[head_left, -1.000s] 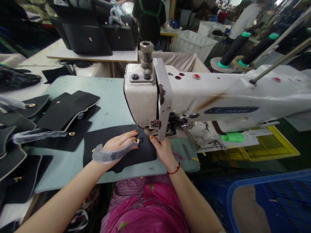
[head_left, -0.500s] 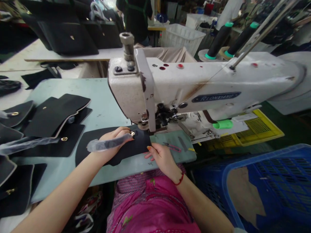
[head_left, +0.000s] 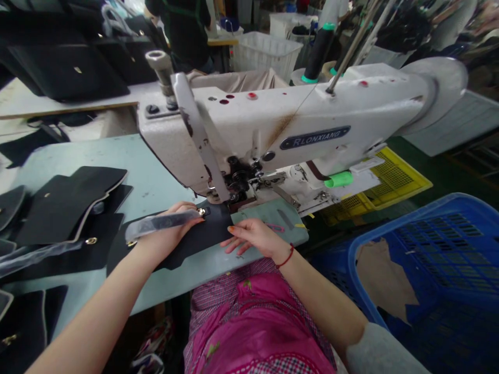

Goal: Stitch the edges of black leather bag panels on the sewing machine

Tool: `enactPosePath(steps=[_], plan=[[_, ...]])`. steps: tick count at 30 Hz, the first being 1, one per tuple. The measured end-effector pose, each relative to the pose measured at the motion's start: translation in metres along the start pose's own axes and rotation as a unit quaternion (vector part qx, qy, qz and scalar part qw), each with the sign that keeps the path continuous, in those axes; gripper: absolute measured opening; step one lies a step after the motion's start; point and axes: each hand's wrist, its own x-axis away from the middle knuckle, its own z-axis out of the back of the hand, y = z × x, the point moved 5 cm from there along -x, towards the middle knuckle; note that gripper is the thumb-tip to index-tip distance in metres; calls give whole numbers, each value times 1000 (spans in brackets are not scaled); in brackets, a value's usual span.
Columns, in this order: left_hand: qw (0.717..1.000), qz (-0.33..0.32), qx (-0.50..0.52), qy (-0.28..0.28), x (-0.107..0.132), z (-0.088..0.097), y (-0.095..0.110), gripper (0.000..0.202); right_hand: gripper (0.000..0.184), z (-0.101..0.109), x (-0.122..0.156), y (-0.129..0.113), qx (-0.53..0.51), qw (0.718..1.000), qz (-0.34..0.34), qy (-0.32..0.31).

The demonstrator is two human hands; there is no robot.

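Note:
A black leather panel (head_left: 202, 236) with a small brass clasp lies on the pale green table (head_left: 78, 156) under the head of a white sewing machine (head_left: 273, 124). My left hand (head_left: 166, 231) rests flat on the panel's left part, fingers stretched toward the clasp, with a clear plastic strip (head_left: 156, 224) lying across its back. My right hand (head_left: 249, 236) lies on the table at the panel's right edge, fingers spread, just in front of the needle area.
Several black leather pieces (head_left: 66, 202) with brass studs are stacked at the left. A blue plastic crate (head_left: 429, 259) stands at the right, a yellow tray (head_left: 390, 182) behind it. Black bags (head_left: 66, 72) sit on a far table. A person in dark clothes (head_left: 183, 31) stands beyond.
My right hand has drawn back from the needle area to the panel's right edge and flattened. The left hand stays on the panel. The view has swung to the right.

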Motion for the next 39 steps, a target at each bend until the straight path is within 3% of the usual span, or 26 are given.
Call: enactPosePath(steps=[13,18,23,26,33,39], plan=[[999,-16,-23,-21,-2,2,1,36,46,-2,-1,4,-2,1000,25,9],[997,-20,-53,-45,1,0,3,34,51,0,-2,10,77,993,65,54],[993,-14,-105,-56,1,4,13,32,56,4,-4,19,189,965,141,117],[987,-38,-139,-66,-2,9,22,35,55,6,-6,25,206,953,166,147],[978,-70,-191,-36,-6,14,27,36,54,7,-9,28,173,965,147,129],[987,-17,-151,-59,-8,10,18,31,55,9,-12,30,137,977,125,109]])
